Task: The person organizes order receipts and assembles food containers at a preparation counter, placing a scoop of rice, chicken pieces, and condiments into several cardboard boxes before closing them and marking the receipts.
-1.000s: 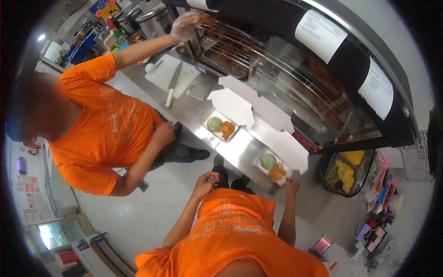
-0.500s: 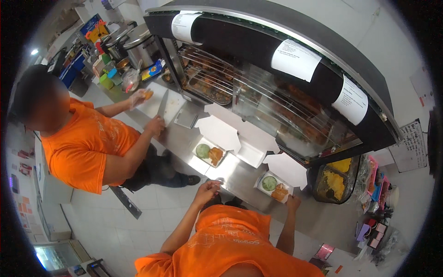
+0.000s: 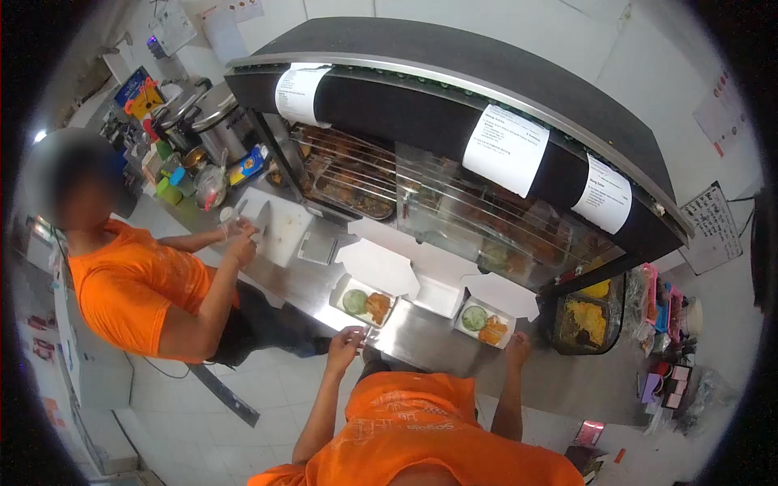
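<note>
— Is the right hand point(image 3: 518, 348) gripping the right-hand box point(image 3: 504, 296)?

— I can't make that out from here. Its fingers are half curled at the box's near right corner, but whether they pinch the card is too small for me to see.

— And the left hand point(image 3: 348, 338)?

— Loosely curled, fingertips drawn together by the near edge of the left-hand box point(image 3: 378, 270). Something thin and pale may be between them; I can't say what, or whether it's held at all.

— Why have a hand at a corner?

— My guess is that a corner lets fingers steady the box from outside, clear of the green mound point(image 3: 474, 317) and the brown fried piece point(image 3: 493, 329) in it.

— Where exactly are the boxes?

— In a row on the steel counter point(image 3: 417, 336), along the front of the glass cabinet point(image 3: 397, 117). Both filled ones have their lids tipped back toward the glass, I'd judge so the food faces the wearer and the flaps don't crowd the hands. A third box point(image 3: 435, 296) lies between them, set farther back.

— And further left?

— I see a co-worker's hand point(image 3: 242, 241) by the knife point(image 3: 262, 219), beside the cutting board point(image 3: 285, 231). Having the board at that end probably keeps the blade away from the boxes.
</note>
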`<control>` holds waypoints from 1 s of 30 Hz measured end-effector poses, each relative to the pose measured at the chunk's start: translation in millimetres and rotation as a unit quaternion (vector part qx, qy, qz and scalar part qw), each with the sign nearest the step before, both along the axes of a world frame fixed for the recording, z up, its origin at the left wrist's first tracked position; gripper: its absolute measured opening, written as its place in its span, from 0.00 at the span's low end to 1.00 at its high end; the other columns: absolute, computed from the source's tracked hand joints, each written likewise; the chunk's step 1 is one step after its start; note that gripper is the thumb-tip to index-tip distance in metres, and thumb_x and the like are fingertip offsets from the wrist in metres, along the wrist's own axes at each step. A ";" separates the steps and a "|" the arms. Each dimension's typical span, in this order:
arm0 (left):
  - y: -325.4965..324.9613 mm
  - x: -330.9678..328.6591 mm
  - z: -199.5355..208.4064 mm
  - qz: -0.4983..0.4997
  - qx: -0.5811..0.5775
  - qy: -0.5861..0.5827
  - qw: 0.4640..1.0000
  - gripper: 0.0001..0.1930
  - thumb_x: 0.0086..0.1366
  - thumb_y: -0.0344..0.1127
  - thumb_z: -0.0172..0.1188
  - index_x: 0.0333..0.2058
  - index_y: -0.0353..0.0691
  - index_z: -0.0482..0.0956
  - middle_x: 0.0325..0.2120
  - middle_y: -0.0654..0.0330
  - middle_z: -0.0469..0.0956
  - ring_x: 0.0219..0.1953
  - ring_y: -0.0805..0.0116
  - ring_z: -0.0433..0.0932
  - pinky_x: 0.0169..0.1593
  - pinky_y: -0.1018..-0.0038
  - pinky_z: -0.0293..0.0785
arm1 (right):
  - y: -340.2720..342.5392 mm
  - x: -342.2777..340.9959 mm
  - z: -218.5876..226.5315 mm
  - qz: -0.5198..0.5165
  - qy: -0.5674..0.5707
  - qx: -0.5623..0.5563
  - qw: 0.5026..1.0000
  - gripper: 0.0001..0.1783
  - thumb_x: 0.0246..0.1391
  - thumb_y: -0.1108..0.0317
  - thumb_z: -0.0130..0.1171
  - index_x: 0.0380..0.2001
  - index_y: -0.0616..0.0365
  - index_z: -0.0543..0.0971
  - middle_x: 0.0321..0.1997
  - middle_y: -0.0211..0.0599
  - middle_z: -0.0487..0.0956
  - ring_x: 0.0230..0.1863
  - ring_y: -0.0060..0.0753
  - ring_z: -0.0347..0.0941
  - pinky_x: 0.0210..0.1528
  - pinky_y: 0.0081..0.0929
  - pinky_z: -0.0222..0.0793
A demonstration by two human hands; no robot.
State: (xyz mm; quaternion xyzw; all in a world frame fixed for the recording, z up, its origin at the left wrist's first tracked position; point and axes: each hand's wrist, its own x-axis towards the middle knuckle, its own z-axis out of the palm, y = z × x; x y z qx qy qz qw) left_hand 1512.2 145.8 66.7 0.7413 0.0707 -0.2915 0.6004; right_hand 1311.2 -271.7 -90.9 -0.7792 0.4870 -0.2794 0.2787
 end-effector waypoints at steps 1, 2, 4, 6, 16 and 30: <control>2.4 5.2 -0.5 -0.001 0.000 -0.002 1.000 0.13 0.61 0.35 0.56 0.44 0.43 0.76 0.34 0.63 0.78 0.32 0.73 0.75 0.33 0.77 0.72 | 14.4 9.7 16.5 -0.039 -0.065 -0.104 0.992 0.10 0.52 0.66 0.52 0.29 0.63 0.76 0.24 0.38 0.77 0.29 0.30 0.73 0.32 0.29 0.68; 5.0 12.4 -4.3 0.012 0.009 -0.019 1.000 0.12 0.60 0.35 0.56 0.43 0.42 0.76 0.34 0.63 0.78 0.33 0.73 0.75 0.34 0.76 0.72 | 29.6 20.1 37.3 -0.041 -0.066 -0.105 0.991 0.10 0.52 0.66 0.52 0.29 0.63 0.76 0.24 0.38 0.77 0.29 0.30 0.73 0.32 0.29 0.68; 12.0 32.3 -26.2 0.021 0.016 -0.037 0.999 0.12 0.60 0.34 0.56 0.43 0.42 0.77 0.34 0.63 0.78 0.33 0.72 0.75 0.36 0.76 0.72 | 61.0 37.8 73.2 0.095 -0.087 -0.042 0.991 0.11 0.55 0.65 0.51 0.34 0.62 0.76 0.29 0.38 0.77 0.35 0.29 0.73 0.37 0.27 0.68; 16.7 58.1 -63.1 0.050 0.064 -0.235 0.969 0.12 0.59 0.35 0.58 0.40 0.38 0.78 0.30 0.63 0.78 0.30 0.74 0.75 0.33 0.78 0.71 | 77.6 55.5 45.3 0.253 -0.114 0.032 0.960 0.07 0.51 0.71 0.52 0.31 0.63 0.76 0.31 0.41 0.78 0.34 0.40 0.75 0.38 0.35 0.70; 20.9 166.0 -144.4 -0.005 0.245 -0.370 0.896 0.22 0.53 0.46 0.62 0.39 0.34 0.76 0.27 0.50 0.77 0.30 0.54 0.76 0.37 0.66 0.72 | 178.7 215.7 36.1 0.557 0.277 0.224 0.750 0.26 0.57 0.48 0.44 0.35 0.63 0.78 0.34 0.50 0.79 0.35 0.45 0.76 0.39 0.39 0.69; 56.4 180.2 -136.0 -0.117 -0.029 -0.095 0.988 0.09 0.57 0.31 0.61 0.37 0.37 0.81 0.29 0.65 0.79 0.32 0.77 0.74 0.37 0.79 0.71 | 228.7 214.5 37.0 0.416 0.161 0.296 0.845 0.21 0.56 0.55 0.49 0.23 0.61 0.81 0.20 0.38 0.80 0.23 0.32 0.77 0.33 0.31 0.72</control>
